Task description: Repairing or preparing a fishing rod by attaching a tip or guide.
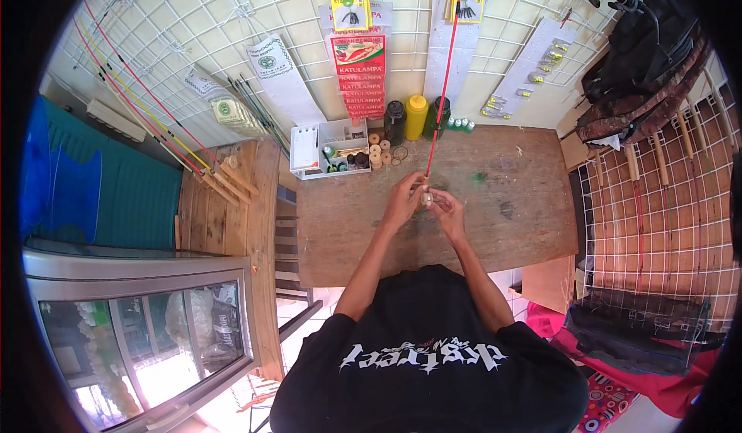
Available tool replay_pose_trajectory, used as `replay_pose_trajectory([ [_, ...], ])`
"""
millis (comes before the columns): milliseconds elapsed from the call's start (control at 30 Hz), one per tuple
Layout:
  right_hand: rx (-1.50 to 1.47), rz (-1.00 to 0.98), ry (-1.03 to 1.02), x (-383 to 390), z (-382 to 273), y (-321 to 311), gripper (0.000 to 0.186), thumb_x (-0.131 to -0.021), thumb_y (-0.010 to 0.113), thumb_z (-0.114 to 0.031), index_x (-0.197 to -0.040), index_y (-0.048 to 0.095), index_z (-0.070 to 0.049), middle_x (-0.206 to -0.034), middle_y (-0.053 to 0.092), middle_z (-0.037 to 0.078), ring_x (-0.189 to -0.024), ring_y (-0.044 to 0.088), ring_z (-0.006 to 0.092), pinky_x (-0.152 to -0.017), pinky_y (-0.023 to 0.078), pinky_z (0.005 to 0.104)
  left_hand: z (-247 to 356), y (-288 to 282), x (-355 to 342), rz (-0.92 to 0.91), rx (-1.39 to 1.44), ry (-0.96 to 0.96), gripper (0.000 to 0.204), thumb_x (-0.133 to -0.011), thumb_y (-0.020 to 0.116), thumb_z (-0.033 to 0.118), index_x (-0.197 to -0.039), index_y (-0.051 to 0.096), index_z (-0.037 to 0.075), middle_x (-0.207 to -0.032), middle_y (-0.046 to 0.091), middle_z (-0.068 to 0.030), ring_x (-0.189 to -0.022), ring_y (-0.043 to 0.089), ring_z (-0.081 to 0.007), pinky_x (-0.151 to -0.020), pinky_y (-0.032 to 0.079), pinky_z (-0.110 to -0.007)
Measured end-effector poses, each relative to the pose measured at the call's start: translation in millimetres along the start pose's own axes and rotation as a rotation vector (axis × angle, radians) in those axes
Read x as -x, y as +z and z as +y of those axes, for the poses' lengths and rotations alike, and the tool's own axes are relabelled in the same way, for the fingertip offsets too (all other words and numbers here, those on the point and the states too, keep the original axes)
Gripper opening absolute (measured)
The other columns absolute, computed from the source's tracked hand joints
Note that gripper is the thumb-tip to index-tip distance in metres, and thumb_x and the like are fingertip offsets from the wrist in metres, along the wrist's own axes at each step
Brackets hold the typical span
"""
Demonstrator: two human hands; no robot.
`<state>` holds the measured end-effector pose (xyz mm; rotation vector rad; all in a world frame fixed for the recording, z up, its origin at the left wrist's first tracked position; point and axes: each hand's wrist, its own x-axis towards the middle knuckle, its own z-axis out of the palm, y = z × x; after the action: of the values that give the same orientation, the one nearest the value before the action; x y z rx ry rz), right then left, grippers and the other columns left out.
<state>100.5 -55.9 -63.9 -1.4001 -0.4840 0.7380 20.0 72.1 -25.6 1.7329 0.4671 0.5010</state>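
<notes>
A thin red rod (pixel 444 85) with black fittings stands out from my hands across the wooden table (pixel 525 201). My left hand (pixel 404 198) is closed around the lower end of the rod. Against it, my right hand (pixel 447 215) pinches a small pale, round piece (pixel 426 199) at that end; whether this piece is part of the rod's handle I cannot tell.
A white compartment organiser (pixel 308 162), wooden spools (pixel 376 155), a yellow bottle (pixel 416 108) and dark bottles (pixel 395 108) line the table's back. Handled rods rest on a left wooden surface (pixel 228 240) and hang at the right (pixel 661 162). A glass-paned window frame (pixel 139 278) is lower left.
</notes>
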Motion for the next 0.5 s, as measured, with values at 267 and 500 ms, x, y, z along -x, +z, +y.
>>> replay_pose_trajectory([
  [267,-0.015,-0.01,-0.013,-1,4,2,0.035,-0.082,0.063,0.003,-0.116,0.057,0.002,-0.108,0.063,0.008,-0.095,0.06,0.0135,-0.084,0.049,0.0257,-7,0,2,0.02,-0.014,0.118,0.033,-0.084,0.058,0.0,-0.116,0.053,0.002,-0.103,0.062,-0.014,-0.089,0.064,-0.0234,-0.073,0.051,-0.032],
  [500,-0.034,-0.025,-0.019,3,0,7,0.036,-0.082,0.064,0.002,-0.118,0.056,0.002,-0.108,0.063,0.008,-0.096,0.06,0.0132,-0.085,0.048,0.025,-10,-7,4,-0.038,-0.003,0.021,0.034,-0.086,0.058,0.001,-0.12,0.052,0.002,-0.111,0.062,-0.0135,-0.1,0.062,-0.0226,-0.08,0.051,-0.033],
])
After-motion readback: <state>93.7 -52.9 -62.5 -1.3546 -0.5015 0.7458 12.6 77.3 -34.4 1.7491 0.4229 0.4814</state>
